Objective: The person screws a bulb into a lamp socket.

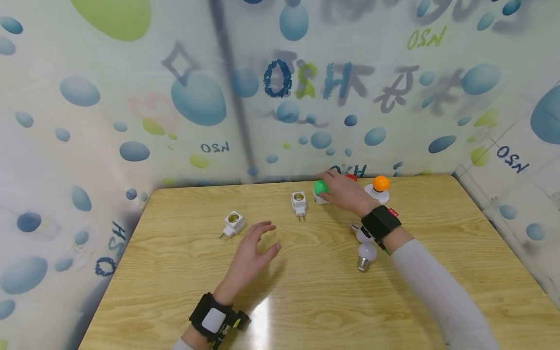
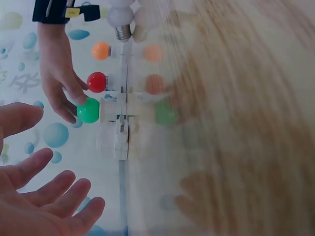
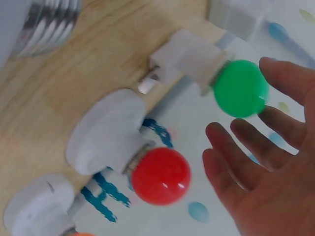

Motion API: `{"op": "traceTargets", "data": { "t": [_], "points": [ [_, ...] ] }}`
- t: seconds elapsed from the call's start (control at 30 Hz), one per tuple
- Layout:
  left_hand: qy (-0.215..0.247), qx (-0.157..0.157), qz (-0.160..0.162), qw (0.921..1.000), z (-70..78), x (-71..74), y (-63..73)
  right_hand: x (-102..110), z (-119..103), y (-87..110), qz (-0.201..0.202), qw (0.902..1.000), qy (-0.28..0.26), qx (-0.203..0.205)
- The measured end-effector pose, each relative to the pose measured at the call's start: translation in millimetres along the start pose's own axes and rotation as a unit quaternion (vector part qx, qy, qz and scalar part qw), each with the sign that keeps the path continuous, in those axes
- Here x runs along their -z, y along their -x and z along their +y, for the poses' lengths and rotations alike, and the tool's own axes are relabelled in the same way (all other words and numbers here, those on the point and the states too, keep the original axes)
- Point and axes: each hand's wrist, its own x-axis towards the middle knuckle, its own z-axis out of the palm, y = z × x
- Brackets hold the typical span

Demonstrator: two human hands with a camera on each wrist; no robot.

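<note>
A green light bulb [image 1: 321, 187] sits upright in a white plug-in lamp socket [image 3: 189, 56] at the table's back edge. My right hand [image 1: 345, 191] reaches over it, and its thumb and a fingertip pinch the bulb's round top; the other fingers are spread. Beside it, a red bulb [image 3: 161, 176] stands in a round white base [image 3: 106, 135]. My left hand [image 1: 249, 255] hovers over the middle of the table, fingers loosely bent and holding nothing. Nearest to it lies a white plug-in socket [image 1: 235, 222] with its bulb opening bare.
Another bare plug-in socket [image 1: 299, 201] lies left of the green bulb. An orange bulb [image 1: 381, 183] on a round base stands at the back right. White bulbs [image 1: 367, 252] lie below the right wrist. A patterned wall [image 1: 262, 136] borders the wooden table [image 1: 183, 291].
</note>
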Motion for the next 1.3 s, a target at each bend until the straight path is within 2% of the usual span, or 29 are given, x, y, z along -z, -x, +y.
{"op": "traceTargets", "data": {
  "t": [0.13,0.3,0.5,0.73,0.93,1.13,1.3],
  "points": [
    [-0.010,-0.011,-0.006,0.9999,1.6,-2.0,-5.8,14,-6,16.4,0.015,0.9997,0.018,0.009],
    [-0.012,0.003,-0.018,0.9998,7.3,-4.4,-19.5,25,-9,38.2,0.050,0.9977,0.026,0.038],
    [-0.018,0.018,-0.006,0.9997,12.5,-13.1,-40.8,22,-2,66.9,0.085,0.9953,0.005,0.045],
    [-0.059,0.060,0.002,0.9964,13.9,-27.1,-71.0,12,10,93.4,0.104,0.9942,-0.015,0.020],
    [-0.086,0.077,-0.033,0.9927,12.7,-35.3,-98.7,6,18,112.2,0.101,0.9943,-0.033,-0.006],
    [-0.121,0.100,-0.080,0.9844,10.2,-42.1,-120.8,0,19,120.1,0.100,0.9942,-0.039,-0.013],
    [-0.141,0.115,-0.085,0.9796,9.5,-53.6,-132.7,-2,19,124.8,0.095,0.9941,-0.049,-0.020]
  ]
}}
